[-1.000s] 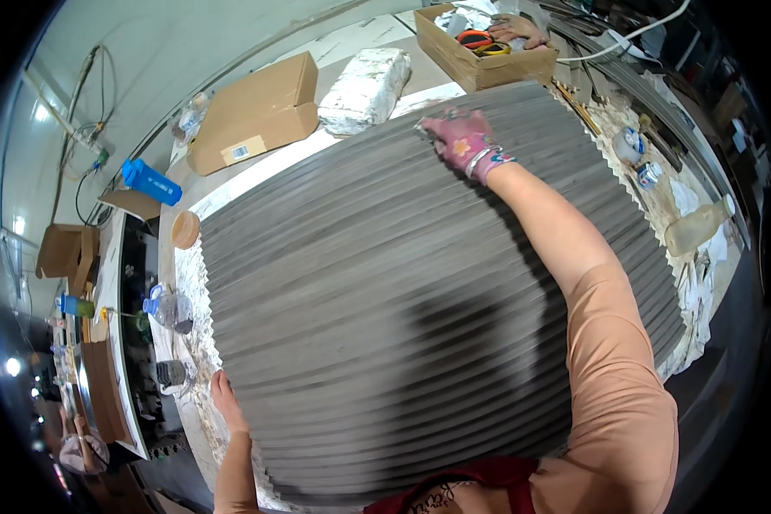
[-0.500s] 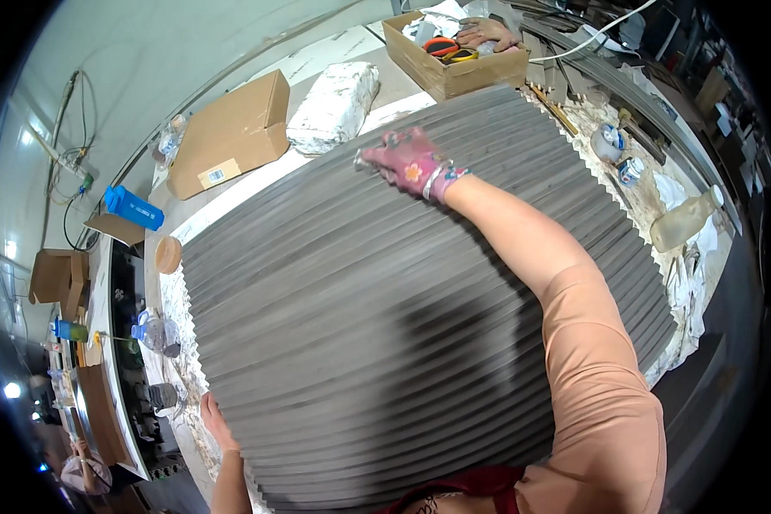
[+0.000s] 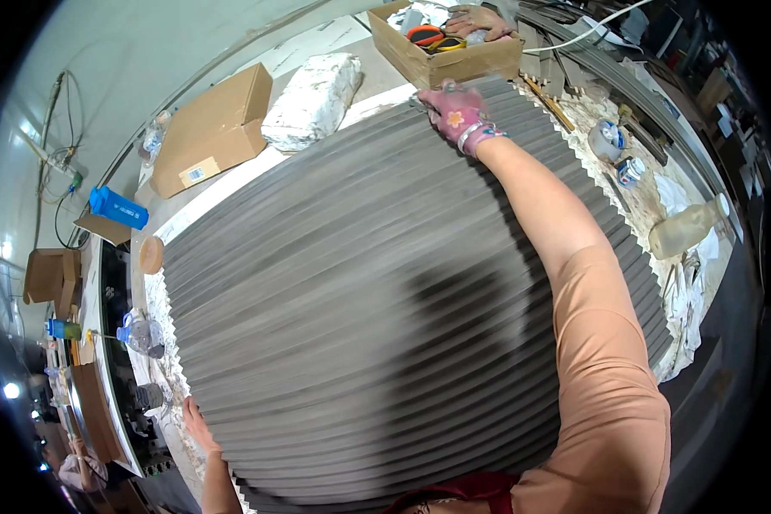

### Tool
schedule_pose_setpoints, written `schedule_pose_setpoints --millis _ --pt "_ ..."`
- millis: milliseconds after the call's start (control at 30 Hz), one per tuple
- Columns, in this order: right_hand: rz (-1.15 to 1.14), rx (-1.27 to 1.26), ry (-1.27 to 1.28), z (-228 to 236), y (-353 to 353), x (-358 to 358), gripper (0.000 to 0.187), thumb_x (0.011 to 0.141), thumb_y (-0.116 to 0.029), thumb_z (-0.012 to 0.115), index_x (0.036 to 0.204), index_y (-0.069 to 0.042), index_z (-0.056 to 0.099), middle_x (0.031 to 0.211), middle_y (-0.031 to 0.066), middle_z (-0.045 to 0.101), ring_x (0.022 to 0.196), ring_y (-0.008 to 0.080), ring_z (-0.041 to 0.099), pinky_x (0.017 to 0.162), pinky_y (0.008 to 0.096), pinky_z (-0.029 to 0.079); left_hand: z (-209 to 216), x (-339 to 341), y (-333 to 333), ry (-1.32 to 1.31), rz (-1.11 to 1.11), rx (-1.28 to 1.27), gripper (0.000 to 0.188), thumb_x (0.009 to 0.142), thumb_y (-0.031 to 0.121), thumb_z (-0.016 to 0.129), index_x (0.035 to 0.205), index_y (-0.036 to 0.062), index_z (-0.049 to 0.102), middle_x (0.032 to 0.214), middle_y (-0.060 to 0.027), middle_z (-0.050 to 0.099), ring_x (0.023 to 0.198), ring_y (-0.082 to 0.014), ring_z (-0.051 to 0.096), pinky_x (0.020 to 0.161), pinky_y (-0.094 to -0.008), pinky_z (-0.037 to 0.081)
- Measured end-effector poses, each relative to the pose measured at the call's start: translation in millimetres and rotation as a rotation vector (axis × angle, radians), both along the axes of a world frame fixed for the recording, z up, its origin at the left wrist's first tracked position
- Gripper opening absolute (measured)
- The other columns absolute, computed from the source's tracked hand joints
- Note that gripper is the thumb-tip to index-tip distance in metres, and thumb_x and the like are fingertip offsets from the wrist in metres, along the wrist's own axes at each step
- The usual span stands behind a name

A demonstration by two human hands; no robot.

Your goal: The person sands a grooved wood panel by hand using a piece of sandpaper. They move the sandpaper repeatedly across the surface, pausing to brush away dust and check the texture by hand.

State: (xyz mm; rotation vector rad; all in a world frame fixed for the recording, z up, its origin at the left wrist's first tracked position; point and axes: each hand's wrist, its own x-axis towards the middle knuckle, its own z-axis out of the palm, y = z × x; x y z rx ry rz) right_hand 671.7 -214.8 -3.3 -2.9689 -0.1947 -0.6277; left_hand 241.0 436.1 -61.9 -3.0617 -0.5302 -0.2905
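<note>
A large dark grey ridged panel (image 3: pixel 317 283) with zigzag side edges covers most of the table in front of me. My right hand (image 3: pixel 456 116), in a pink flowered glove, is at its far edge, just below a cardboard box. The fingers are bent down onto the ridges. Something small and greyish shows at the fingertips, too blurred to name. My left hand (image 3: pixel 200 428) is bare and rests against the panel's left edge near me, its fingers stretched out, holding nothing.
Behind the panel are an open cardboard box (image 3: pixel 441 70) with pliers and a glove, a white wrapped bundle (image 3: pixel 314 101) and a closed carton (image 3: pixel 210 128). A blue bottle (image 3: pixel 118 208) and a tape roll (image 3: pixel 151 255) lie left; jars and a cloudy bottle (image 3: pixel 685 230) right.
My right hand has slid away from me and to the right, to the panel's far edge. My left hand remains at the left edge. The whole view has shifted slightly.
</note>
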Motion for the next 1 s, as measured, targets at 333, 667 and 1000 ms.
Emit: schedule_pose_setpoints --millis 333,667,1000 --pt "-0.193 0.305 -0.017 -5 -129 36 0.027 0.087 -0.027 0.056 0.113 -0.022 0.062 0.104 0.0135 0.066 0.096 0.0339 0.063 0.084 0.0422 0.05 -15 -2 29 0.034 -0.001 0.013 0.051 0.089 0.026 0.043 0.135 0.0037 0.041 0.139 -0.0161 0.042 0.125 -0.0365 0.041 0.103 -0.0421 0.035" --pt "-0.35 0.352 0.041 8 -138 36 0.026 0.087 -0.028 0.054 0.104 -0.014 0.067 0.104 0.0153 0.066 0.095 0.0326 0.065 0.082 0.0398 0.051 -3 1 20 0.082 -0.014 -0.015 0.053 0.092 0.031 0.038 0.137 0.0038 0.039 0.14 -0.0176 0.04 0.129 -0.0369 0.037 0.106 -0.043 0.03" --pt "-0.449 0.053 -0.017 12 -168 3 0.034 0.085 -0.028 0.06 0.118 -0.02 0.059 0.101 0.0148 0.067 0.093 0.0337 0.064 0.08 0.0446 0.05 -14 1 26 0.081 -0.014 0.018 0.047 0.092 0.019 0.04 0.136 0.0033 0.039 0.141 -0.0166 0.038 0.128 -0.0356 0.037 0.106 -0.0423 0.031"
